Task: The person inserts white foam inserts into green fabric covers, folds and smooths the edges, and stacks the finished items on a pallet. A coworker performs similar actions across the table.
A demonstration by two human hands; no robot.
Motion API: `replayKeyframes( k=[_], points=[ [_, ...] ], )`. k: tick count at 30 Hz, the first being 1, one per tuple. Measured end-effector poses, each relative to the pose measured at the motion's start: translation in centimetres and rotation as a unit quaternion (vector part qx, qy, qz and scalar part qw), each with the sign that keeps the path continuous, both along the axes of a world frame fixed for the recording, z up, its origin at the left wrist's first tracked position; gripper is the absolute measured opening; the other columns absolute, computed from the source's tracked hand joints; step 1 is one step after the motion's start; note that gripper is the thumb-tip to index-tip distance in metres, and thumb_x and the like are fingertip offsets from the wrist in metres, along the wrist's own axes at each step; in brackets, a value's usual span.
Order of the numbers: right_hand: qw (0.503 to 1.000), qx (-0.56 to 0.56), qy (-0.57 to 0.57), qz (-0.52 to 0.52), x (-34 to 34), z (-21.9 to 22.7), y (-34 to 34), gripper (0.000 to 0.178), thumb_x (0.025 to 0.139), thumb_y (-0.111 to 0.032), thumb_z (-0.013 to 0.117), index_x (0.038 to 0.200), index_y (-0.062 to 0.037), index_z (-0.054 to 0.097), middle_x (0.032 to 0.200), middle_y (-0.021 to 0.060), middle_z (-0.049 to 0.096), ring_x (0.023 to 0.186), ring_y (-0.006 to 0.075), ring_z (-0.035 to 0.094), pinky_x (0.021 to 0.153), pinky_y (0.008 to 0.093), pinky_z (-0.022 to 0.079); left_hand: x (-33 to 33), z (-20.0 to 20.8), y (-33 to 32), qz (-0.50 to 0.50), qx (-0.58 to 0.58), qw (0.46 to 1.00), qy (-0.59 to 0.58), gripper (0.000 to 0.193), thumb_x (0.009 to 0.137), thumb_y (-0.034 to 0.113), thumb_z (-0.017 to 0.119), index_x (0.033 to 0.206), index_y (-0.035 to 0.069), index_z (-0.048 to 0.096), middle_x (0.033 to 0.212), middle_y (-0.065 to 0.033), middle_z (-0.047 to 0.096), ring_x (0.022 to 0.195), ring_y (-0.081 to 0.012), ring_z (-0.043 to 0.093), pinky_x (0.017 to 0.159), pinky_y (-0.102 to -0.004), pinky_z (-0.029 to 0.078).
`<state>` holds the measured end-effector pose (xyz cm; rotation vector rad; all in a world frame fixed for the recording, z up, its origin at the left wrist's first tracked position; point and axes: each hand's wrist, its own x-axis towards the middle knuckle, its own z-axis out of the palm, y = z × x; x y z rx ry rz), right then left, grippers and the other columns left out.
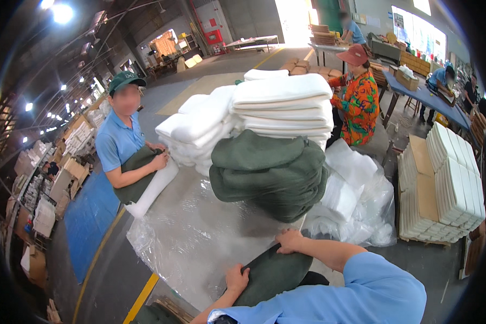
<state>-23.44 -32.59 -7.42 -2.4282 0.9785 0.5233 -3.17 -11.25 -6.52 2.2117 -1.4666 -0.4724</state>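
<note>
A dark green fabric cushion cover [272,274] lies across the near edge of the table, close to my body. My left hand [236,279] grips its left edge, fingers curled over the cloth. At its far right corner, my right hand [290,241] pinches the rim. Whether anything is inside the cover I cannot tell. Just beyond my hands rises a pile of similar dark green covers [267,173]. White padded cushions [283,102] stand in tall stacks behind that pile.
Clear plastic sheeting [189,237] covers the table. A co-worker [125,135] at the left holds a green cover and a white pad. Another person [359,102] sits beyond the stacks. Plastic-wrapped white pads [351,200] lie to the right, near a pallet of stacked pads [443,183].
</note>
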Motion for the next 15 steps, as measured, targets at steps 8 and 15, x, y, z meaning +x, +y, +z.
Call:
replayKeyframes(
  k=[8, 15],
  points=[
    [0.984, -0.001, 0.072, 0.164, 5.9, -0.4, -1.1, 0.045, 0.088, -0.036, 0.08, 0.131, -0.0231, 0.073, 0.14, 0.0131, 0.062, 0.14, 0.0396, 0.052, 0.108, 0.0637, 0.046, 1.2, -0.6, -0.7, -0.054, -0.062, 0.996, 0.046, 0.029, 0.096, 0.035, 0.076, 0.104, 0.008, 0.069, 0.099, -0.0181, 0.073, 0.1, -0.0432, 0.068, 0.084, -0.0537, 0.054],
    [0.976, -0.087, -0.131, 0.154, 3.7, -4.5, -0.8, 0.02, 0.091, -0.03, 0.073, 0.106, -0.0177, 0.075, 0.119, 0.0081, 0.069, 0.127, 0.0341, 0.061, 0.097, 0.0589, 0.049, 7.0, -1.2, 1.7, -0.051, 0.212, 0.974, -0.058, 0.043, 0.097, 0.053, 0.073, 0.111, 0.013, 0.078, 0.101, -0.0161, 0.079, 0.099, -0.039, 0.074, 0.087, -0.0511, 0.056]
  ],
)
